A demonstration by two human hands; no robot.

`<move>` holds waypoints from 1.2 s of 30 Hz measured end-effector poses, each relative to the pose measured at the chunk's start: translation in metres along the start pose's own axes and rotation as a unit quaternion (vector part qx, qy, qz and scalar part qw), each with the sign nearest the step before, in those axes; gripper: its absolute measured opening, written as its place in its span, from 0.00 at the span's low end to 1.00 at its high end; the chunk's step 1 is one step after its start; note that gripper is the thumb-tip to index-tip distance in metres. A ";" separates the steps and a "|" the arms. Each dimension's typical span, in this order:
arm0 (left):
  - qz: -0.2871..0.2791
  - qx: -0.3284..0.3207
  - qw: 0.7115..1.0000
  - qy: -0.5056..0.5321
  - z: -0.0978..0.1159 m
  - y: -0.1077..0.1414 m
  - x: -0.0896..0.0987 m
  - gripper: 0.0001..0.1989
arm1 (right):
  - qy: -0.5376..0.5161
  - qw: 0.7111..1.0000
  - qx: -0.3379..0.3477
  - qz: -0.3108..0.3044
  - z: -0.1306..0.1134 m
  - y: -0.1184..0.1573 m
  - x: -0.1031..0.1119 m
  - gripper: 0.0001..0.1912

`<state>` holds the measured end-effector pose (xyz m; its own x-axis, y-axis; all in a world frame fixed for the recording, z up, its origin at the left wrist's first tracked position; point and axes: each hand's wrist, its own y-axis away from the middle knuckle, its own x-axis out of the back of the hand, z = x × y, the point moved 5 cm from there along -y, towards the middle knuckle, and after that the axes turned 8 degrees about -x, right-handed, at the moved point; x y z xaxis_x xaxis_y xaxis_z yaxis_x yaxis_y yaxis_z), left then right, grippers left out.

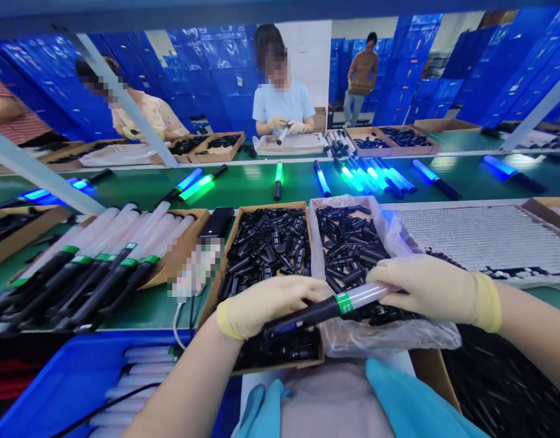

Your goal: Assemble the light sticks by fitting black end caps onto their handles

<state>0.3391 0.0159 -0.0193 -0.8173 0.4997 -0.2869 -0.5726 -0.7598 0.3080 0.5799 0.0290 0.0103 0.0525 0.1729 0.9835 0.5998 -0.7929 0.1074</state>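
A light stick (323, 309) with a black handle, a green label and a clear tube lies slantwise in front of me, above two boxes of black parts. My right hand (421, 287), in a pale glove, grips its clear end, fingers wrapped round the tube. My left hand (273, 301), gloved too, is at the black handle, its fingers bent over and behind it; what the fingertips touch is partly hidden. Below the hands are the cardboard box (308, 228) of black parts and the plastic-lined box (389, 228) with more of them.
Several light sticks (101, 255) lie piled at left, near a black phone (217, 222). A blue bin (47, 377) holds more sticks. Lit sticks (371, 176) lie on the green belt (243, 179). A silvery tray (485, 240) stands right. People work across the belt.
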 end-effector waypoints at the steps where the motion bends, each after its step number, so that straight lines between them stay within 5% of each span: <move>1: 0.074 -0.039 0.994 0.067 0.000 -0.001 0.014 0.22 | 0.001 1.000 -0.020 0.019 0.002 0.002 0.001 0.07; 4: 0.311 -0.191 0.888 0.279 -0.010 0.001 0.054 0.22 | 0.010 0.983 -0.100 0.154 -0.001 0.006 0.012 0.15; 5: 0.348 -0.225 0.849 0.330 -0.015 0.000 0.059 0.23 | 0.004 0.976 -0.114 0.187 -0.006 0.006 0.011 0.19; 7: 0.359 -0.242 0.804 0.407 -0.026 -0.007 0.058 0.25 | 0.005 0.976 -0.093 0.198 -0.025 0.003 0.000 0.24; 12: 0.376 -0.225 0.731 0.523 -0.043 -0.017 0.048 0.24 | 0.105 0.988 0.019 0.115 -0.062 -0.008 -0.041 0.26; 24: 0.341 -0.212 0.725 0.560 -0.054 -0.004 0.052 0.25 | 0.228 0.948 -0.002 0.223 -0.073 -0.007 -0.010 0.37; 36: 0.350 -0.181 0.751 0.530 -0.056 -0.003 0.047 0.21 | 0.217 0.956 -0.003 0.195 -0.054 -0.006 -0.022 0.28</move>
<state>0.3064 0.0183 -0.0843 -0.2902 -0.5416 -0.7890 0.1857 -0.8407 0.5087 0.5323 -0.0018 -0.0044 -0.0657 -0.3945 0.9165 0.5980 -0.7509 -0.2803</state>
